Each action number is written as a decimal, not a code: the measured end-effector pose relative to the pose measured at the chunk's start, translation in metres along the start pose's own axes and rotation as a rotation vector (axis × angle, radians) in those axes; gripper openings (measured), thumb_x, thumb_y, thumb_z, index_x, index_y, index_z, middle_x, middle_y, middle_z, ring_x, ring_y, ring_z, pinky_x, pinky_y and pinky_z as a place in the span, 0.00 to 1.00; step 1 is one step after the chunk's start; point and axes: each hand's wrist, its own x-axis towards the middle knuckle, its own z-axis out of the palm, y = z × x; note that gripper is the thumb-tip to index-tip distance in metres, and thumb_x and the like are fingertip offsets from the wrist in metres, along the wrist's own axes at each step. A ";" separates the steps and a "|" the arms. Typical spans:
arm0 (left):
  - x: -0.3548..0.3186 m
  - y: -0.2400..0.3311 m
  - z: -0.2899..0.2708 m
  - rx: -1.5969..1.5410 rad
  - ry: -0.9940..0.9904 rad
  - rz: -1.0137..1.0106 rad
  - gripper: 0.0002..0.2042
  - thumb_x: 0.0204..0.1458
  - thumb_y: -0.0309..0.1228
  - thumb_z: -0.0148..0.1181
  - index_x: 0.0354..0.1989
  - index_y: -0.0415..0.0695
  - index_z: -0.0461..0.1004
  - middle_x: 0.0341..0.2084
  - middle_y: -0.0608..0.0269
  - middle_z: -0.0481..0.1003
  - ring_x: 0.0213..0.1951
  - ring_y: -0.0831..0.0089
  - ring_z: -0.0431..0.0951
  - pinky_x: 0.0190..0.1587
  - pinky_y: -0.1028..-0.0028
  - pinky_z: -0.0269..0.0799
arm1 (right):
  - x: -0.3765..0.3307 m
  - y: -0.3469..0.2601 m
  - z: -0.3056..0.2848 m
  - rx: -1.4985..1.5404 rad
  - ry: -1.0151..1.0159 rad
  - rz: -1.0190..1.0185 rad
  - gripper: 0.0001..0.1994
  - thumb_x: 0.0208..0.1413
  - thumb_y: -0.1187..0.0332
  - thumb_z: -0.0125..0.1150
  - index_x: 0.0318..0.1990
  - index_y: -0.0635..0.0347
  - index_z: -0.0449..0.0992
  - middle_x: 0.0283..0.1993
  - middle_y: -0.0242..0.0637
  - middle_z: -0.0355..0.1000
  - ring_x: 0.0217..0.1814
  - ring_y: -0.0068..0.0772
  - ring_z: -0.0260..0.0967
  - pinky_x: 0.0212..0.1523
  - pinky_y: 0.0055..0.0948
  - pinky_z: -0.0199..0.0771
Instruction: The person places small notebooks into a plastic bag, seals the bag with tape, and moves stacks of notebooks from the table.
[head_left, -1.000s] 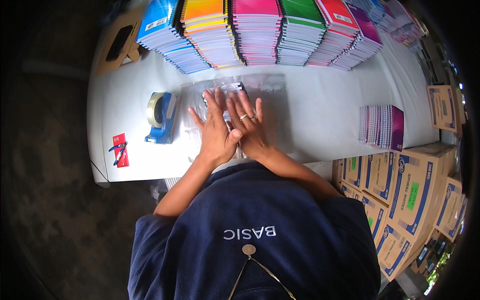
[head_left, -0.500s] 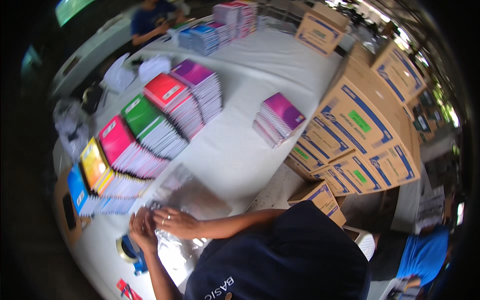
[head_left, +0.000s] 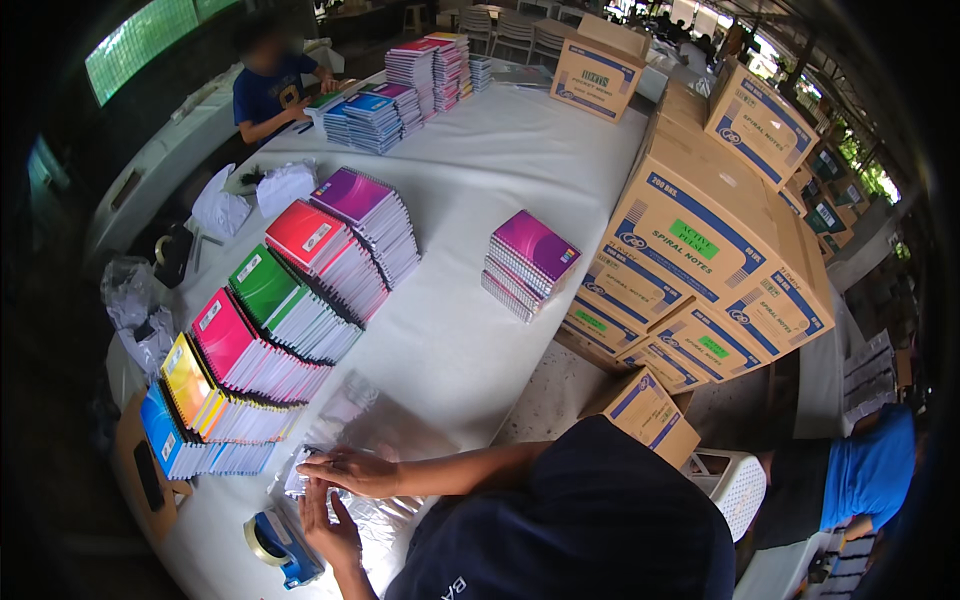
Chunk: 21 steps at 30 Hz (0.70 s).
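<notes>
Smoothing, I'd judge: clear, shiny plastic sheeting (head_left: 388,522) lies beneath both hands on the white-covered table (head_left: 455,350) — left hand's (head_left: 332,528) thumb and fingers apart, right hand's (head_left: 355,472) hold I can't tell. Next calls for light, even pressure.

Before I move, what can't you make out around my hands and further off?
All in the head view:
- Right hand's exact hold on the clear plastic: its own fingers hide the contact.
- Left forearm: cut off by the lower edge.
- Contents of the stacked cardboard boxes: hidden by the cardboard.
- Seated co-worker's finger positions: too small and far.
</notes>
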 end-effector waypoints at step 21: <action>-0.090 -0.105 -0.053 -0.396 0.042 -1.143 0.22 0.56 0.49 0.49 0.38 0.38 0.73 0.20 0.65 0.69 0.17 0.82 0.64 0.14 0.79 0.56 | -0.002 -0.002 0.018 -0.135 0.066 0.051 0.19 0.49 0.73 0.59 0.51 0.52 0.72 0.49 0.32 0.72 0.54 0.32 0.66 0.53 0.35 0.60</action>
